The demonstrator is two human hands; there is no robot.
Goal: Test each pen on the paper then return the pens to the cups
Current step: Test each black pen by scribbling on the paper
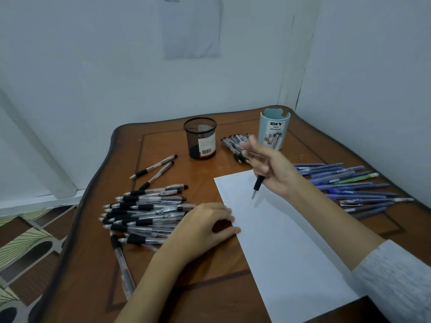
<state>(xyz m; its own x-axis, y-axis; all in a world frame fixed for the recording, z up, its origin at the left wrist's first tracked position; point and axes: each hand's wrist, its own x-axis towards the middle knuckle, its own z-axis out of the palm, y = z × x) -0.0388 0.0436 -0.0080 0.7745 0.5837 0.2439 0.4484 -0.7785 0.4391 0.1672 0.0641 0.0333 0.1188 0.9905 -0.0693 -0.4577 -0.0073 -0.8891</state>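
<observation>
My right hand [270, 166] holds a black-grip pen [258, 184] above the top of the white paper [279, 241], tip pointing down and just off the sheet. My left hand [205, 224] rests on the paper's left edge, fingers curled loosely. Small test marks [224, 191] run down the sheet's top left. A black mesh cup [200, 138] and a light blue cup [274, 130] stand at the back of the table, with no pens showing in them.
A big pile of clear black-grip pens [149, 213] lies left of the paper, with two more [156, 170] further back. Blue pens [349, 185] spread at the right. A small bunch of pens [234, 142] lies between the cups. Walls close in behind and on the right.
</observation>
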